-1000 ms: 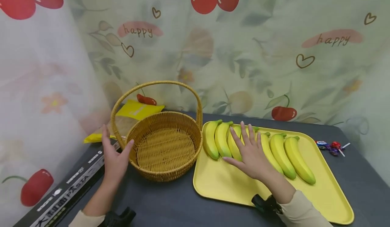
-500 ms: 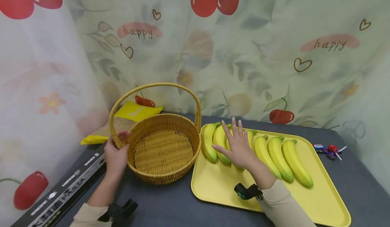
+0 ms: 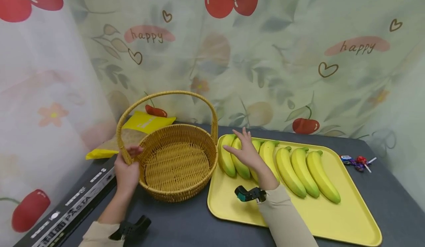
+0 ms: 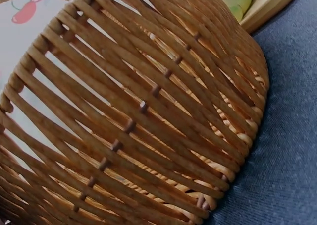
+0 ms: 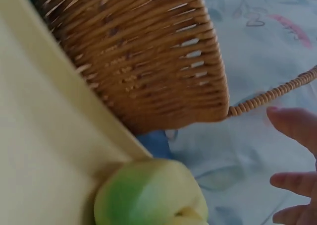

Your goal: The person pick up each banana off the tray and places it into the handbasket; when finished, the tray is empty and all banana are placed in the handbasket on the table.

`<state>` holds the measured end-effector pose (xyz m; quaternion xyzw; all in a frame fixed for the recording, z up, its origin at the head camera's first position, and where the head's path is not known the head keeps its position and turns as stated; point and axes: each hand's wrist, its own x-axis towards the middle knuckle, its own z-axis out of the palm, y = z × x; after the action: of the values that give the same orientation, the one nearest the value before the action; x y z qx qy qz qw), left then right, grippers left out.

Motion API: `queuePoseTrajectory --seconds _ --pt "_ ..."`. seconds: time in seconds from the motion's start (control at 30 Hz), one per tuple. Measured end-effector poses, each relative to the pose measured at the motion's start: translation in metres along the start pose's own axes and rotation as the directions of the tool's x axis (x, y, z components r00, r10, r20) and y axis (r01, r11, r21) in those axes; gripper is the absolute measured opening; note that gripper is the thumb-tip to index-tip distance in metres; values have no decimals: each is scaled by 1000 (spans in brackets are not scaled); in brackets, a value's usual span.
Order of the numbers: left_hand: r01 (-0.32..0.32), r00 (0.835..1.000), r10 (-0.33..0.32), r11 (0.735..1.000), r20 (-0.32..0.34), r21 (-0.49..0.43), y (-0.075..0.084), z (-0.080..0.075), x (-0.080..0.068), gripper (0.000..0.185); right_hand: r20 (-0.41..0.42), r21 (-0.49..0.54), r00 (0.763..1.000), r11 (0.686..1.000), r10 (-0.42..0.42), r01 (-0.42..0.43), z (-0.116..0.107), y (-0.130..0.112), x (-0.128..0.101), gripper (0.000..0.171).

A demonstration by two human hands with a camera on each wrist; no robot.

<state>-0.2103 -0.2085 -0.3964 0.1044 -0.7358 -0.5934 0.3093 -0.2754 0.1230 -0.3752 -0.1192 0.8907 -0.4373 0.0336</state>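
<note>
My left hand (image 3: 127,173) grips the wicker basket (image 3: 176,193) where its tall arched handle meets the left rim; its wall fills the left wrist view (image 4: 143,106), with the hand itself out of sight there. Inside, the woven floor shows bare. Several bananas (image 3: 292,173) lie side by side on a yellow tray (image 3: 229,206) right of the basket. Over the leftmost bananas hovers my right hand (image 3: 247,153), thumb and fingers spread and holding nothing. In the right wrist view its fingers (image 5: 294,126) are at the right edge, apart from a banana's greenish tip (image 5: 143,195).
A long black pasta box (image 3: 71,210) lies along the left side. Behind the basket is a yellow-and-brown packet (image 3: 146,123). A few wrapped candies and a lollipop (image 3: 360,162) lie right of the tray. A printed curtain (image 3: 279,55) hangs behind the table.
The left hand has closed round the base of the basket handle. My right hand has moved left across the bananas, toward the basket, with its fingers bending a little.
</note>
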Motion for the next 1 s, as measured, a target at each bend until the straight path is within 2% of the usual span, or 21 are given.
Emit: queuePoseTrajectory --seconds 0.27,0.4,0.57,1.0 --pt "-39 999 39 998 -7 -42 -6 2 0 43 -89 220 993 974 76 -55 16 -2 12 62" --pt "-37 999 37 999 -3 -40 -8 2 -2 41 -139 266 987 963 79 -40 26 1 13 56" --pt "-27 1000 27 999 -14 -28 -10 0 -4 41 -162 323 984 946 70 -14 36 4 15 53" --pt "-49 999 49 999 -5 8 -8 -1 -3 37 -170 245 983 969 66 -23 49 5 16 57"
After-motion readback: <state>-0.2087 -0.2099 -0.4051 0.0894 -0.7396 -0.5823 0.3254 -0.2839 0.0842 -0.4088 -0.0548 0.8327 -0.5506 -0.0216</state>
